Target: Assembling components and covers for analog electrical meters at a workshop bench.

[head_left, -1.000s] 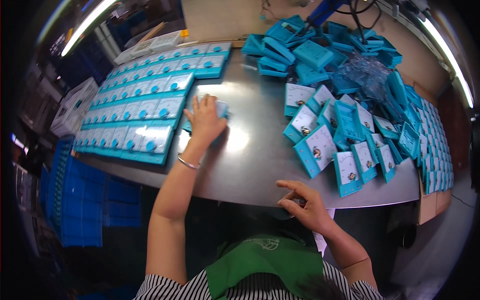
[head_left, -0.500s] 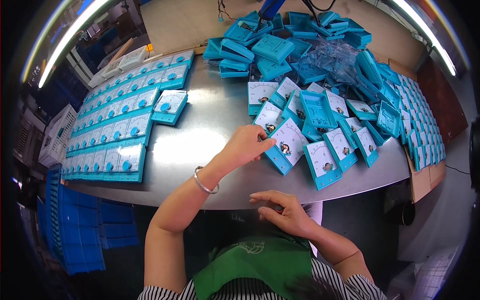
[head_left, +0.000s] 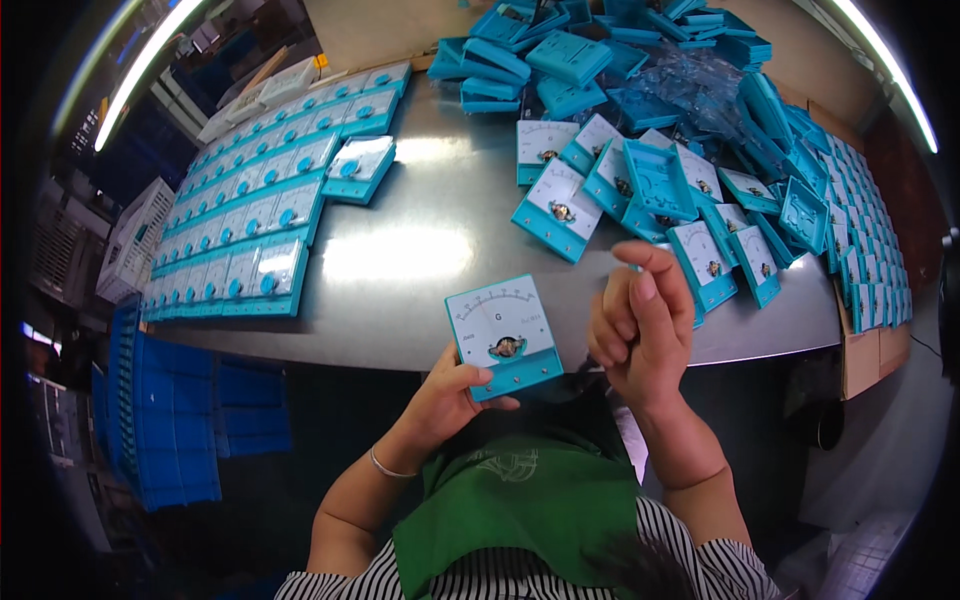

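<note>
head view, mid-frame: left hand [head_left: 442,402] grips a square teal-and-white plastic meter [head_left: 502,325] face-up, likely for clear viewing; right hand [head_left: 645,335] is curled, contents unclear.

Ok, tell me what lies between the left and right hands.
In the head view, a white-faced teal meter lies between them: the left hand holds its lower left corner; the right hand is apart from it.

The shiny metal table [head_left: 460,215] carries rows of knobbed meters [head_left: 243,267], open-centred meters [head_left: 558,195] and teal casings [head_left: 569,58].
</note>
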`<move>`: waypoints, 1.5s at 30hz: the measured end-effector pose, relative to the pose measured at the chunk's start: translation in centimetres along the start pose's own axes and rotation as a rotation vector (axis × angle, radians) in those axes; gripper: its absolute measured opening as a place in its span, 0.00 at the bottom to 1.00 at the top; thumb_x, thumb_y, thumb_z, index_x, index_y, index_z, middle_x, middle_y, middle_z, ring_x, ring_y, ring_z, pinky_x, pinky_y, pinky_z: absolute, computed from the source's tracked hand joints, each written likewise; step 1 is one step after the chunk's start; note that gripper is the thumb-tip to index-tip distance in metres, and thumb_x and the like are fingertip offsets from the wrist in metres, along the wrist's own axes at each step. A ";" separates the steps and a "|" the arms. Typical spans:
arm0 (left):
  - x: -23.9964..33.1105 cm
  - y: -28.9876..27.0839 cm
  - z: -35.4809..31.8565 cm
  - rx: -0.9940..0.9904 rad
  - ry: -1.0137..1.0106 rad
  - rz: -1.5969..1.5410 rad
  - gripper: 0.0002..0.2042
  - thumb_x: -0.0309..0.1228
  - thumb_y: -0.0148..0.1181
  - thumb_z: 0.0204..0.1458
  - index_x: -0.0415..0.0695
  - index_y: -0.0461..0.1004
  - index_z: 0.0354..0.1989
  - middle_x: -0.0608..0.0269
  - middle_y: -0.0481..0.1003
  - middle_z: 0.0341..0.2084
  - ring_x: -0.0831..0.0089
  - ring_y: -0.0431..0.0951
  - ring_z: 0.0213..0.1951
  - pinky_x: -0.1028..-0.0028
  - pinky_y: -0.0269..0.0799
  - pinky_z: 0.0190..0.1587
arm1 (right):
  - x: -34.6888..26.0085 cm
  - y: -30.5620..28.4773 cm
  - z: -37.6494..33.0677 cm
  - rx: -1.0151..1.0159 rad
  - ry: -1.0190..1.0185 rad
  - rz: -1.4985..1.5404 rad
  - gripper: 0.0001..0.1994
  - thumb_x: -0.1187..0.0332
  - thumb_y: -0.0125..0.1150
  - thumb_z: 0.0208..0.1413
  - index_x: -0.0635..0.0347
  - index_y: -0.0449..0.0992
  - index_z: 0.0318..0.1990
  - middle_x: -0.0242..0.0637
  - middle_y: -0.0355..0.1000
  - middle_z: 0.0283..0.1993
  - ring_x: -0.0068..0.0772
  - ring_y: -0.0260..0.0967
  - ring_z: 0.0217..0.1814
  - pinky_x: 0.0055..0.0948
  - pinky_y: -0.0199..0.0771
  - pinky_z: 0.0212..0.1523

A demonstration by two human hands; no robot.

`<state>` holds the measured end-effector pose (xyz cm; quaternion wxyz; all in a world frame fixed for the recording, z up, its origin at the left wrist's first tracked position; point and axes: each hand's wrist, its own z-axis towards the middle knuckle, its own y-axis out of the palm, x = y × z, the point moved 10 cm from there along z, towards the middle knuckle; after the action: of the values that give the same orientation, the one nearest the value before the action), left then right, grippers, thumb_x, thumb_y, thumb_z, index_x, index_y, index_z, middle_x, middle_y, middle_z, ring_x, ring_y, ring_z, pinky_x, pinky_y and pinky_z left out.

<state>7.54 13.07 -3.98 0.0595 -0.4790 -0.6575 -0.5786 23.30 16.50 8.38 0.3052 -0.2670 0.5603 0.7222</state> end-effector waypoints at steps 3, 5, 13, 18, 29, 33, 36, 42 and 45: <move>-1.3 -0.1 -0.7 0.059 -0.028 0.035 0.22 0.31 0.60 0.51 0.37 0.63 0.53 0.56 0.72 0.44 0.68 0.77 0.39 0.69 0.80 0.28 | 0.6 1.9 0.9 -0.079 -0.087 -0.004 0.12 0.68 0.44 0.65 0.63 0.65 0.51 0.26 0.53 0.18 0.15 0.48 0.14 0.18 0.50 0.13; -1.5 0.2 -0.9 0.047 -0.015 0.139 0.21 0.34 0.61 0.51 0.37 0.65 0.51 0.57 0.73 0.41 0.72 0.77 0.34 0.74 0.78 0.23 | 1.2 3.0 0.9 -0.162 -0.138 -0.020 0.12 0.68 0.44 0.65 0.63 0.65 0.50 0.25 0.52 0.17 0.14 0.46 0.13 0.17 0.49 0.13; -1.7 0.3 -1.1 -0.022 -0.072 0.104 0.21 0.34 0.60 0.52 0.36 0.65 0.51 0.58 0.74 0.39 0.74 0.77 0.31 0.78 0.76 0.21 | 1.9 4.1 0.4 -0.233 -0.165 -0.069 0.11 0.70 0.43 0.64 0.64 0.65 0.50 0.24 0.53 0.16 0.13 0.46 0.13 0.17 0.49 0.14; -1.8 0.4 -1.1 0.035 -0.037 0.124 0.21 0.33 0.61 0.52 0.37 0.65 0.51 0.57 0.74 0.39 0.73 0.77 0.31 0.76 0.76 0.21 | 2.1 3.9 -0.2 -0.144 -0.210 -0.187 0.10 0.67 0.45 0.64 0.60 0.66 0.49 0.24 0.51 0.17 0.13 0.41 0.13 0.16 0.46 0.12; -0.7 0.7 -1.6 0.078 0.154 0.649 0.14 0.27 0.62 0.50 0.35 0.70 0.44 0.60 0.75 0.32 0.76 0.76 0.30 0.76 0.77 0.25 | 5.4 0.5 1.5 0.126 0.241 -0.164 0.08 0.69 0.47 0.62 0.58 0.67 0.46 0.23 0.51 0.18 0.13 0.45 0.15 0.17 0.46 0.14; -0.6 1.1 -0.9 -0.015 0.158 0.698 0.13 0.25 0.61 0.50 0.35 0.70 0.43 0.60 0.75 0.31 0.76 0.76 0.29 0.76 0.76 0.25 | 5.8 0.1 1.5 0.102 0.312 -0.148 0.10 0.68 0.47 0.62 0.59 0.66 0.49 0.25 0.53 0.20 0.14 0.48 0.15 0.17 0.49 0.15; 1.4 0.0 0.0 0.079 0.222 0.492 0.13 0.27 0.61 0.50 0.34 0.70 0.43 0.59 0.75 0.32 0.75 0.76 0.29 0.75 0.76 0.24 | 2.1 1.5 2.8 -0.032 0.213 -0.220 0.14 0.67 0.49 0.62 0.61 0.65 0.52 0.29 0.61 0.23 0.14 0.51 0.15 0.17 0.50 0.14; 3.6 -0.7 0.7 0.122 0.416 0.374 0.16 0.29 0.61 0.50 0.33 0.69 0.44 0.56 0.74 0.35 0.71 0.77 0.30 0.74 0.77 0.25 | -7.2 -7.2 14.8 0.029 -0.303 -1.412 0.08 0.71 0.54 0.53 0.61 0.78 0.37 0.37 0.71 0.29 0.31 0.68 0.26 0.27 0.67 0.26; 3.1 -0.7 0.6 0.117 0.420 0.454 0.14 0.27 0.61 0.50 0.33 0.69 0.43 0.56 0.74 0.35 0.71 0.77 0.31 0.73 0.78 0.28 | -8.1 -15.4 20.2 0.139 -0.350 -1.945 0.09 0.70 0.60 0.47 0.55 0.79 0.38 0.45 0.72 0.40 0.52 0.71 0.42 0.43 0.73 0.41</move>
<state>5.69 15.44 -2.67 0.3491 -0.4791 -0.5394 -0.5980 39.31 37.88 8.96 0.8588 -0.4819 0.0854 0.1517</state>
